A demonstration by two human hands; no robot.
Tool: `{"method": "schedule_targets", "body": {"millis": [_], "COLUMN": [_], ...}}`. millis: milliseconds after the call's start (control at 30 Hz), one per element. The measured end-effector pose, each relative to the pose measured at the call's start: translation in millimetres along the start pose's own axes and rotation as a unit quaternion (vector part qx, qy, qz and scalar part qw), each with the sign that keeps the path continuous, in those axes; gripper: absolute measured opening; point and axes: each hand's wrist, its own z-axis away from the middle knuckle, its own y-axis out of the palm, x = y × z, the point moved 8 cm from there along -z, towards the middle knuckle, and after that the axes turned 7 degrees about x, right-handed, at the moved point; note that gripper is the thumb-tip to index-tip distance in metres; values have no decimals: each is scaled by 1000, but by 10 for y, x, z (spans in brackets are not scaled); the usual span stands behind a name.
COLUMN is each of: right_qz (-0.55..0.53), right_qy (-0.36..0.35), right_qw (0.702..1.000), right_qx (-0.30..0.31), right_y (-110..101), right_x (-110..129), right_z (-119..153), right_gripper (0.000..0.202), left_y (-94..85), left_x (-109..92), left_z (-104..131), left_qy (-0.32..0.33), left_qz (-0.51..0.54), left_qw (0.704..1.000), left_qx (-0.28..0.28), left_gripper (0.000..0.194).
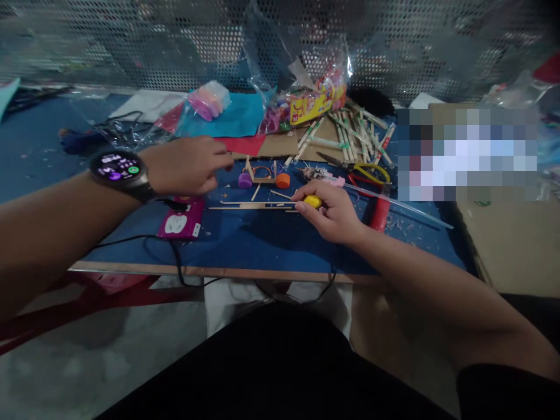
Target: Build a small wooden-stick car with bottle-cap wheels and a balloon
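My right hand is closed, with thumb and fingers around a yellow bottle cap. Thin wooden sticks lie on the table just left of it. My left hand, a smartwatch on its wrist, hovers above the table with fingers loosely bent and apart; nothing shows in it. Between both hands stands a small wooden frame with a purple cap and an orange cap at its ends. Below my left hand lies a purple packet.
Yellow-handled pliers, a red cylinder and a clear stick lie on the right. Behind are taped stick bundles, a plastic bag of colourful items and blue sheets. Cables hang over the front edge.
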Motion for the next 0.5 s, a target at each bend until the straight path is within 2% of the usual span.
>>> {"method": "schedule_targets", "body": {"millis": [133, 200, 267, 367, 467, 500], "right_qz": [-3, -7, -10, -1, 10, 11], "right_qy": [-5, -7, -11, -10, -5, -6], "right_qw": [1000, 1000, 1000, 999, 999, 999], "right_qx": [8, 14, 23, 35, 37, 35], "right_y": [11, 20, 38, 74, 90, 87], "right_x": [0, 4, 8, -7, -33, -33], "right_z": [-3, -5, -8, -12, -12, -10], "right_gripper": [21, 19, 18, 15, 14, 14], "left_y": [100, 74, -30, -287, -542, -614], "left_x": [327, 407, 423, 308, 0, -150], "left_z": [-184, -243, -250, -152, 55, 147], "left_qy": [16, 15, 6, -21, -65, -76], "left_qz": [47, 66, 81, 99, 112, 121], "left_qw": [999, 998, 996, 991, 972, 958], "left_qx": [-2, -11, -32, -93, -195, -249], "left_gripper": [54, 65, 72, 75, 45, 37]}}
